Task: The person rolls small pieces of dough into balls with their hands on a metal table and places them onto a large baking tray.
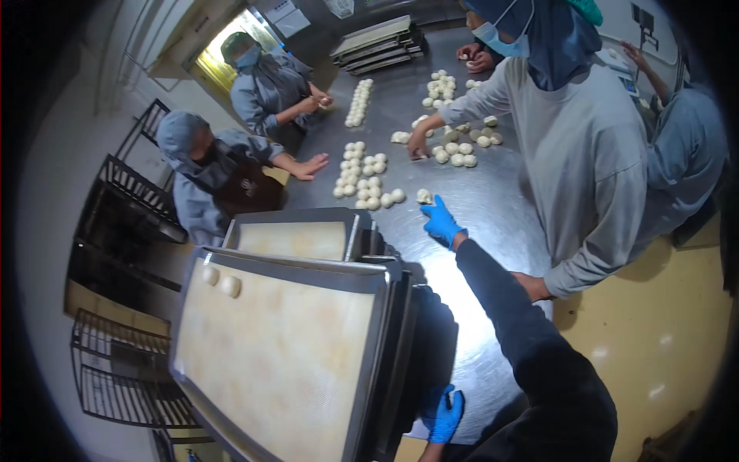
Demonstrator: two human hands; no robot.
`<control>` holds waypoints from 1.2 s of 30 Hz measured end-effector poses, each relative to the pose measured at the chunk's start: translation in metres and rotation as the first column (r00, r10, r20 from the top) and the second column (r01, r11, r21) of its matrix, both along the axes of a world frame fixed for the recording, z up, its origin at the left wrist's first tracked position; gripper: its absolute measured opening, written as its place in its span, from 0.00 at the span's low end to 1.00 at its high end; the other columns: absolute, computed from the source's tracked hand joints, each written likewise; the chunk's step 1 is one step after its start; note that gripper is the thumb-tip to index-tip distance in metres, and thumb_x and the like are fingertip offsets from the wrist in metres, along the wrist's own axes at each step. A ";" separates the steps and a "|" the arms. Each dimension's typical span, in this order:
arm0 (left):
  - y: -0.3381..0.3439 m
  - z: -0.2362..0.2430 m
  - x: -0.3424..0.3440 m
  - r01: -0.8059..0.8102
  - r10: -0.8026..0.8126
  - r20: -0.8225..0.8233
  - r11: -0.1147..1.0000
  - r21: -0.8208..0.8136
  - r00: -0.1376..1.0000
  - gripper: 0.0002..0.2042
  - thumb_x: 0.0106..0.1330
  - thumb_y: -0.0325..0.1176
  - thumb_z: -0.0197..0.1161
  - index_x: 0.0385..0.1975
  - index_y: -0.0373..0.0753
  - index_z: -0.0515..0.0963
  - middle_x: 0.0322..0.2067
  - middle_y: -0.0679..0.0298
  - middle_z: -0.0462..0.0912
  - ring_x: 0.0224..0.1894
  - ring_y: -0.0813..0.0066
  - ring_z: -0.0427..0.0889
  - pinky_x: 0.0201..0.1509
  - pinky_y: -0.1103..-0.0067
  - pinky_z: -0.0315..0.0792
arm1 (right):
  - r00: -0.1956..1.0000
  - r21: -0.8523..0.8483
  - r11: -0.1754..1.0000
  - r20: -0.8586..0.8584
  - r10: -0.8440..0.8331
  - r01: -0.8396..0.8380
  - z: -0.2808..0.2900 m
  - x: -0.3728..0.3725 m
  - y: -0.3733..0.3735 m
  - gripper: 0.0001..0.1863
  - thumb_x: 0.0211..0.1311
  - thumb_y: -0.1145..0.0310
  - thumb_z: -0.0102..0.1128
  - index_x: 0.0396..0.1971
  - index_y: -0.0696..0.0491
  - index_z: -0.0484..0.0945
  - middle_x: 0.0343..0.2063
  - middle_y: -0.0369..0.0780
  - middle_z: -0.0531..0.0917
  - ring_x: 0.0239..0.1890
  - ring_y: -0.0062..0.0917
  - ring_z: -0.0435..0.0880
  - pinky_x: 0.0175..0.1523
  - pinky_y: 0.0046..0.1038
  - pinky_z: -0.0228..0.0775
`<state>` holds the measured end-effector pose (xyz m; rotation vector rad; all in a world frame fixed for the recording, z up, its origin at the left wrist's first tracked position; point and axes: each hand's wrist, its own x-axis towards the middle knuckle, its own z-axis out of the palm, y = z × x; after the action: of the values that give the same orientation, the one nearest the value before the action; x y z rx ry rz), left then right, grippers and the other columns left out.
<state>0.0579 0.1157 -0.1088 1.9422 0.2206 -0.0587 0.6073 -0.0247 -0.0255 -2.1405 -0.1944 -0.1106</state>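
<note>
My right hand (443, 224), in a blue glove, reaches over the steel table with its fingers apart. A small rough piece of dough (424, 196) lies at its fingertips; whether they touch it I cannot tell. My left hand (444, 416), also blue-gloved, is low beside the stacked trays at the table's near edge. Its fingers are apart, loosely bent, with nothing visible in them. On the lined top tray (277, 346) to the left, two round dough balls (221, 281) sit near the far left corner. Beyond my right hand are grouped dough balls (362, 173).
Several co-workers stand round the steel table (493, 231); one person's hand (418, 144) reaches into dough balls (457, 148) at the right. Another lined tray (292, 237) lies behind the top one. More trays (377, 46) are stacked at the far end. Metal racks (127, 369) stand left.
</note>
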 end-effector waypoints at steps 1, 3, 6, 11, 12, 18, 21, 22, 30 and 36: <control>-0.006 0.000 0.008 0.023 -0.026 -0.021 0.992 -0.127 0.999 0.16 0.75 0.20 0.60 0.60 0.37 0.75 0.45 0.67 0.76 0.50 0.81 0.77 0.56 0.86 0.73 | 0.995 -0.053 0.995 0.051 -0.085 0.088 -0.005 0.022 -0.018 0.35 0.49 0.79 0.62 0.63 0.57 0.76 0.56 0.55 0.81 0.66 0.48 0.75 0.74 0.36 0.64; -0.009 0.011 0.010 -0.020 0.013 -0.059 0.993 -0.120 0.998 0.16 0.75 0.22 0.60 0.61 0.36 0.75 0.44 0.68 0.76 0.48 0.83 0.75 0.55 0.87 0.72 | 0.992 0.138 0.983 0.006 -0.126 0.124 0.004 0.034 -0.005 0.36 0.51 0.79 0.63 0.66 0.58 0.73 0.55 0.53 0.79 0.56 0.41 0.80 0.62 0.32 0.73; -0.011 0.054 0.011 -0.114 0.056 -0.193 0.945 -0.305 0.980 0.13 0.76 0.22 0.59 0.57 0.35 0.76 0.44 0.68 0.75 0.48 0.83 0.75 0.56 0.87 0.71 | 0.985 0.535 0.833 -0.161 -0.061 0.139 0.009 -0.002 0.019 0.38 0.56 0.78 0.65 0.70 0.57 0.69 0.57 0.51 0.79 0.54 0.32 0.81 0.57 0.27 0.75; -0.014 0.021 0.022 -0.327 0.171 -0.298 0.711 -0.622 0.939 0.11 0.75 0.29 0.63 0.53 0.32 0.80 0.47 0.64 0.78 0.52 0.79 0.76 0.61 0.87 0.71 | 0.949 0.937 0.335 -0.190 0.252 0.098 -0.010 -0.150 -0.027 0.30 0.67 0.65 0.69 0.68 0.55 0.74 0.42 0.38 0.85 0.40 0.16 0.83 0.42 0.22 0.73; -0.011 0.018 0.017 -0.357 0.220 -0.293 0.725 -0.589 0.930 0.13 0.74 0.29 0.64 0.54 0.31 0.80 0.47 0.62 0.79 0.52 0.78 0.77 0.61 0.85 0.72 | 0.931 0.923 0.367 -0.226 0.287 0.111 -0.002 -0.197 -0.024 0.31 0.67 0.68 0.65 0.70 0.55 0.71 0.44 0.36 0.84 0.37 0.15 0.79 0.40 0.21 0.70; -0.029 0.061 0.042 -0.146 -0.034 -0.259 0.752 -0.643 0.965 0.27 0.70 0.20 0.58 0.70 0.33 0.66 0.58 0.52 0.78 0.66 0.67 0.74 0.71 0.73 0.68 | 0.825 0.787 0.608 -0.410 0.388 0.106 0.070 -0.453 -0.096 0.33 0.68 0.79 0.53 0.75 0.58 0.64 0.57 0.34 0.79 0.40 0.13 0.70 0.47 0.19 0.63; -0.048 0.155 0.072 0.406 -0.419 0.199 0.908 0.103 0.886 0.27 0.68 0.24 0.61 0.69 0.35 0.70 0.66 0.46 0.73 0.72 0.57 0.70 0.71 0.69 0.69 | 0.724 0.825 0.534 -0.482 0.493 0.186 0.031 -0.506 -0.117 0.30 0.69 0.77 0.58 0.71 0.61 0.68 0.61 0.38 0.79 0.57 0.19 0.79 0.63 0.22 0.69; -0.049 0.156 0.075 0.495 -0.513 0.204 0.858 0.136 0.834 0.25 0.67 0.26 0.62 0.66 0.37 0.73 0.63 0.48 0.76 0.68 0.55 0.74 0.69 0.69 0.71 | 0.683 0.839 0.502 -0.492 0.540 0.209 0.020 -0.516 -0.116 0.29 0.69 0.77 0.59 0.70 0.62 0.69 0.62 0.39 0.79 0.58 0.20 0.80 0.64 0.22 0.69; -0.031 0.140 0.082 0.383 -0.438 0.269 0.894 0.234 0.858 0.16 0.70 0.32 0.68 0.55 0.38 0.79 0.40 0.60 0.86 0.38 0.66 0.85 0.41 0.72 0.76 | 0.874 0.806 0.533 -0.429 0.227 0.257 0.057 -0.494 -0.122 0.20 0.66 0.78 0.61 0.58 0.62 0.80 0.53 0.42 0.86 0.54 0.26 0.85 0.59 0.27 0.77; -0.021 0.046 0.073 0.089 -0.057 0.091 0.907 -0.411 0.994 0.13 0.73 0.29 0.67 0.54 0.37 0.76 0.31 0.74 0.74 0.30 0.89 0.71 0.31 0.86 0.67 | 0.991 0.091 0.991 0.079 -0.106 0.099 0.035 -0.488 -0.087 0.13 0.59 0.75 0.69 0.45 0.57 0.83 0.39 0.42 0.85 0.44 0.36 0.84 0.51 0.34 0.76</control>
<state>0.1304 0.0948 -0.0628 1.5227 0.0748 -0.0738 0.1190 -0.1116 0.0097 -2.0610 -0.1262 -0.2640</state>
